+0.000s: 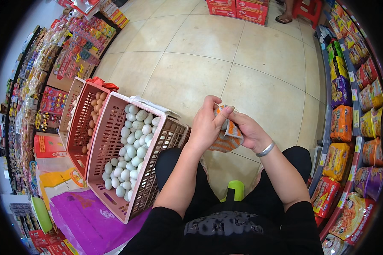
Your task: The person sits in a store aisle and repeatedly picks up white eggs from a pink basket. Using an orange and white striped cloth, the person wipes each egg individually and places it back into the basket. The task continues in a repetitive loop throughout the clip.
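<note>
An orange-and-grey striped cloth is bunched between both hands, above the gap between my knees. My left hand grips it from the left, with the thumb pressed on top. From the right, my right hand pinches its upper folds; a silver bracelet circles that wrist. Whether the cloth wraps anything cannot be told. Beside my left knee, a pinkish plastic crate stands tilted, with many pale blue-green eggs inside.
A red crate of brown eggs and a paler crate stand farther left. A purple bag lies by the egg crate. Shelves of packaged noodles line the right. Red cartons, a stool and a person's foot appear ahead.
</note>
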Demonstrator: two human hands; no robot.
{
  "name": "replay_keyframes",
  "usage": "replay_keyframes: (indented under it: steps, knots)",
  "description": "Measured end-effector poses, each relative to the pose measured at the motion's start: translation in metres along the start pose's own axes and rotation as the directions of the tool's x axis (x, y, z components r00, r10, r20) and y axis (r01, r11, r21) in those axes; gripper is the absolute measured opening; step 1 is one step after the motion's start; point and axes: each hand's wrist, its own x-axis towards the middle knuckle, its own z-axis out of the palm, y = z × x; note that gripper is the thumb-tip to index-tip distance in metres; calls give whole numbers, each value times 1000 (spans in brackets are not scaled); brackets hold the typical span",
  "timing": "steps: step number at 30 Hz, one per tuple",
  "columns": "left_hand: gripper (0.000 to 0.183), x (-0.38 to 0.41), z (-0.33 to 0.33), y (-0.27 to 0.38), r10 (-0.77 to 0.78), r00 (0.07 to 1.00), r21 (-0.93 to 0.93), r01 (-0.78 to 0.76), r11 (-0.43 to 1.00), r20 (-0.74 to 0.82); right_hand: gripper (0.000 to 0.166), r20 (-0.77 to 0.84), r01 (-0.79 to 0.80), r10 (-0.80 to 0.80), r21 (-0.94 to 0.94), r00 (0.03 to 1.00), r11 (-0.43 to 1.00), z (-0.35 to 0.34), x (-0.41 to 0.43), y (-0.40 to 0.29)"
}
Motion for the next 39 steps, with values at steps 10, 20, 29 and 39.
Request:
replay_keyframes:
  steps: [10, 20, 29, 39]
  knots:
    - [38, 14, 1, -33, -455, 887, -827, 308, 469, 72, 48, -18, 105, -104, 91, 994, 990, 39, -30, -32]
    - [38, -6, 42, -1, -111, 931, -936, 335, -109, 347, 30, -118, 486, -760, -704, 639, 518, 25, -13, 13]
    - [43, -4, 17, -7, -279, 858, -882, 467, 68, 432, 28, 131, 353, -759, -926, 637, 136, 32, -20, -21]
    - [43, -1, 17, 5, -319, 823, -812, 545, 210, 470, 12, -206, 281, -441, -525, 874, 803, 5, -25, -44]
